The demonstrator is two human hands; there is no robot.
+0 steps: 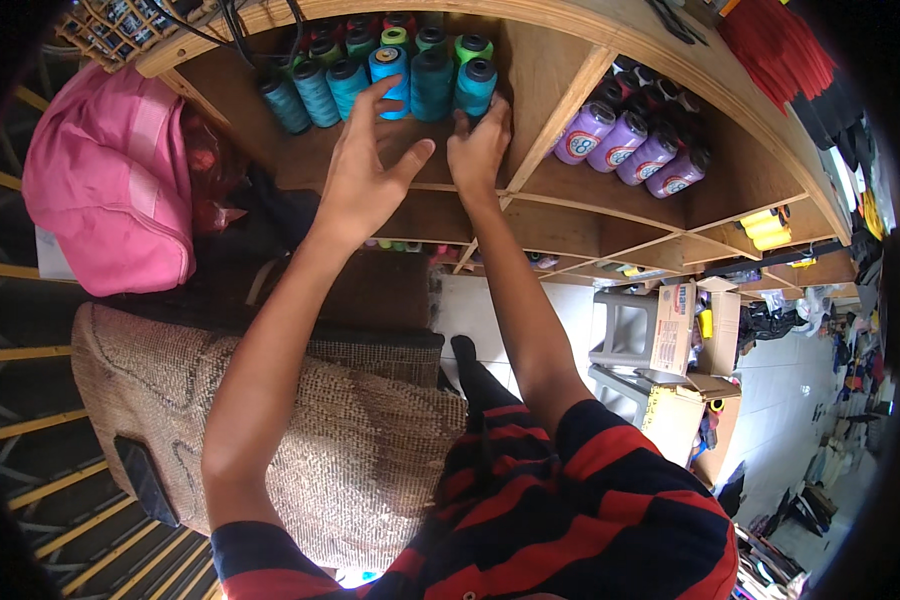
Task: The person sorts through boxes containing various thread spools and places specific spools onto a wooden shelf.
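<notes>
Both my hands reach into a wooden shelf compartment holding rows of thread spools. My right hand (pixel 481 148) is closed round the lower part of a teal thread spool (pixel 475 85) at the right end of the front row. My left hand (pixel 368 185) is open, thumb and fingers apart, with its fingertips in front of a bright blue spool (pixel 390 66); whether they touch it I cannot tell. Between the two stands a darker teal spool (pixel 431 88). More blue-teal spools (pixel 316 95) line the left of the row, with green and red ones behind, partly hidden.
A wooden divider (pixel 562 120) separates the compartment on the right, where purple spools (pixel 632 150) stand. A pink bag (pixel 110 190) lies at left. Below it are a woven-covered surface (pixel 360 450) and a dark phone (pixel 146 480). Cardboard boxes (pixel 673 325) and grey stools (pixel 625 330) occupy the right floor.
</notes>
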